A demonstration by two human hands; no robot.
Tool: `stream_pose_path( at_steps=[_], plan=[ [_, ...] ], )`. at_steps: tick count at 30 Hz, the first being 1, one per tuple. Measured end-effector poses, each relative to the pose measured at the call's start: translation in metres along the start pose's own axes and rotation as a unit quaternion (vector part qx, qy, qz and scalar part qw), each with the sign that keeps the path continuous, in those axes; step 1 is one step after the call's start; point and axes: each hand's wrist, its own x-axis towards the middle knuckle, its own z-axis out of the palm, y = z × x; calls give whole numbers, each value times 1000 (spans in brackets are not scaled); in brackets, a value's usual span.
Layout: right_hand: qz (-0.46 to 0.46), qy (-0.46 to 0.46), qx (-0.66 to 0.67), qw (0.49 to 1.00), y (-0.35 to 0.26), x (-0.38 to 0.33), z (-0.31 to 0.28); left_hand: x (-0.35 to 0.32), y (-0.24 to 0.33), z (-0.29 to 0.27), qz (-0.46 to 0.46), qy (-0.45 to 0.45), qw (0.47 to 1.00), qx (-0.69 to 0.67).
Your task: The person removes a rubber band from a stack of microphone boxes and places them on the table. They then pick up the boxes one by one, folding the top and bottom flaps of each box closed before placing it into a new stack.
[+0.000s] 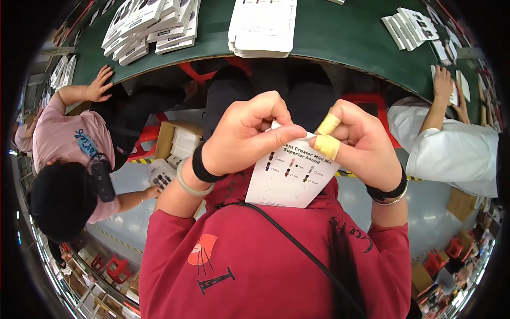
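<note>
A white printed carton (291,186) with small coloured pictures on its face is held upright in front of my red shirt. My left hand (249,130) is closed on its top edge, thumb and bent forefinger pinching it. My right hand (361,139) grips the upper right corner between thumb and forefinger, both wrapped in yellow tape (326,145). Between the two hands runs the carton's top edge, partly covered by my fingers. Whether the top flap is folded in, I cannot tell.
On the green table (212,66) ahead lies a stack of flat white cartons (261,32). Piles of white boxes (151,26) stand to its left, more boxes (409,29) to the right. Co-workers sit on both sides; an open cardboard box (178,141) is at the left.
</note>
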Motion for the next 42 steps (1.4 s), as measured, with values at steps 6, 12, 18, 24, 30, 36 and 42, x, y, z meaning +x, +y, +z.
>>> stream_pose_path(
  at_steps=[6, 12, 18, 24, 30, 36, 42],
  plan=[
    [-41, -14, -52, 998, -2, 2, -1, 2, 3, 3, 80, -27, 995, 54],
    [-120, 30, -222, 967, 0, -1, -1, -5, 1, 19, -29, 11, 998, -54],
    [-242, 45, -346, 906, -5, -3, 4, 3, -8, 25, 51, 65, 996, -33],
    [-217, 114, -281, 928, -3, -9, 8, 8, -11, 18, 81, 163, 983, -4],
    [-176, 166, -132, 961, 16, -13, -1, 19, -15, 10, 86, 128, 988, 1],
    [-114, 160, -144, 970, -19, -21, -22, 44, -5, -5, 147, 42, 988, 12],
    [-251, 428, -357, 791, -7, 8, -67, 102, -2, -61, 146, 198, 897, 367]
  ],
)
